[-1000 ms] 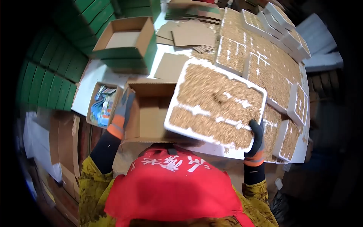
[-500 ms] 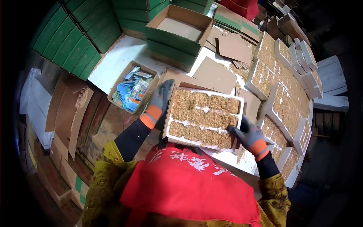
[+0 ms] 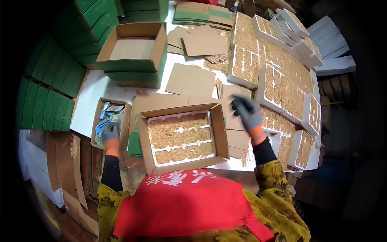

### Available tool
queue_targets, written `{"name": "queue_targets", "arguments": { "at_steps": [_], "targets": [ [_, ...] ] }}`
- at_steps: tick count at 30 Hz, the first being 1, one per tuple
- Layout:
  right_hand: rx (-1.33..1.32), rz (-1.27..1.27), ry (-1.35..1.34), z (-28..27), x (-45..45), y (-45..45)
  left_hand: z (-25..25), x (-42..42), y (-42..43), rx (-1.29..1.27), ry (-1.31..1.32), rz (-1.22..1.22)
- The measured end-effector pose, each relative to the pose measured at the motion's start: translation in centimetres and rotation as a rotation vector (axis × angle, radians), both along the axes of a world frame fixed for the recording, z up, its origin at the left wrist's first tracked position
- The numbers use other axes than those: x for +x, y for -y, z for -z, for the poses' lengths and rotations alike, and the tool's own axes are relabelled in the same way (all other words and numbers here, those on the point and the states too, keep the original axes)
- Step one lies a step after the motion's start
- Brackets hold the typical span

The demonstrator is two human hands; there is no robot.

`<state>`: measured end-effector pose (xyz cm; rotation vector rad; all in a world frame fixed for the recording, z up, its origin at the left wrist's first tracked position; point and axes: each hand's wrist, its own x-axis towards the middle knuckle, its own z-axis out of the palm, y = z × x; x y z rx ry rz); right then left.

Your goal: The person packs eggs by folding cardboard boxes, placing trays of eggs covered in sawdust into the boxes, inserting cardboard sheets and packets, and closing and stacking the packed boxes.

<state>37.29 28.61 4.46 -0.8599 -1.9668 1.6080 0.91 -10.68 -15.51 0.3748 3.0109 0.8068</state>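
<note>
My left hand (image 3: 111, 134), in a grey glove with an orange cuff, reaches into a small cardboard box (image 3: 126, 121) of blue and multicoloured packets (image 3: 105, 114). Its fingertips are at the packets, and I cannot tell whether they grip any. My right hand (image 3: 246, 111), gloved alike, is raised past the right wall of an open carton (image 3: 221, 133); its fingers are apart, slightly blurred, and hold nothing. Inside that carton lies a white foam tray (image 3: 183, 144) filled with golden-brown shavings-like material in rows.
Filled foam trays (image 3: 282, 86) cover the table's right side, some stacked at the back. An open green carton (image 3: 133, 48) stands back left beside stacked green boxes (image 3: 52, 80). Cardboard sheets (image 3: 191, 78) lie mid-table. At left is another open cardboard box (image 3: 64, 157).
The foam tray has gone down inside the carton, and both hands have let go. My left hand moved left to the packets; my right hand rose away. The view has shifted right.
</note>
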Motion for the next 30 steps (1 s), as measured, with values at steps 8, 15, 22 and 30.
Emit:
{"name": "queue_targets", "arguments": {
  "at_steps": [8, 15, 22, 30],
  "targets": [
    [0.265, 0.281, 1.227, 17.3, 4.9, -11.0, -8.0, 0.2, -0.5, 0.150, 0.105, -0.186],
    [0.656, 0.452, 0.823, 14.1, 6.7, -11.3, -20.8, 12.5, -8.4, 0.597, -0.340, 0.357],
    [0.515, 0.439, 0.392, 15.5, 10.3, -17.7, -20.7, 22.7, -11.6, -0.368, -0.333, 1.126],
    [1.441, -0.082, -0.014, -7.1, 2.9, 7.1, -13.4, 19.1, -5.4, 0.483, 0.049, 0.427]
  ]
}}
